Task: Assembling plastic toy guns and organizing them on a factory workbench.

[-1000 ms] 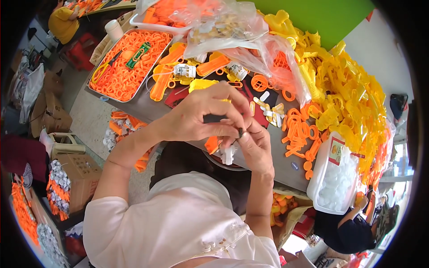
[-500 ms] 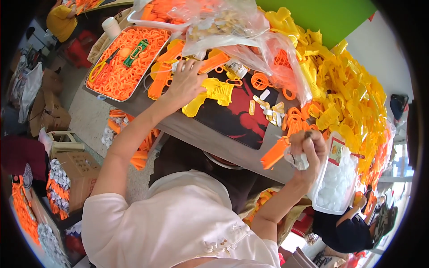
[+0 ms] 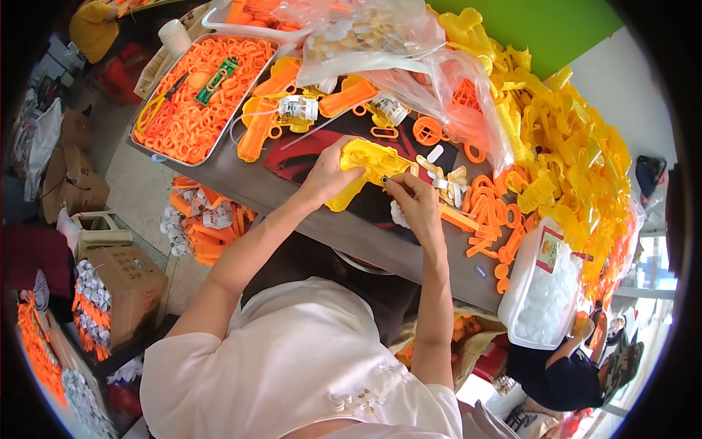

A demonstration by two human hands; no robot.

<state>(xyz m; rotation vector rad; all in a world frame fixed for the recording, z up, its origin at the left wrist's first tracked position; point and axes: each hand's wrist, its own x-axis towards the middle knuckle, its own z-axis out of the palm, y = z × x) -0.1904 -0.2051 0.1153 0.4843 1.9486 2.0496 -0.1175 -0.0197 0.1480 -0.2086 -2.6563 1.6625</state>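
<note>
My left hand (image 3: 327, 175) grips a yellow plastic toy-gun shell (image 3: 369, 155) by its handle end, with the ribbed inner side facing up. At the shell's right part, the fingers of my right hand (image 3: 419, 205) pinch a small dark piece (image 3: 385, 179) against it. An orange plastic piece (image 3: 458, 218) juts out to the right of that hand, and a whitish bit (image 3: 398, 214) shows on its left; whether the palm holds them is hidden. Both hands are over the dark red-patterned mat (image 3: 289, 157).
A metal tray (image 3: 212, 155) of orange rings, scissors and a green tool stands left. Partly assembled orange-and-yellow toy guns (image 3: 259, 128) lie behind my hands. Yellow shells (image 3: 570, 161) heap up at right, by a white tub (image 3: 545, 293). A co-worker (image 3: 559, 380) is at lower right.
My left hand has picked up the yellow shell and drawn it right and nearer. My right hand has moved left and up to the shell, bringing the small dark piece onto it.
</note>
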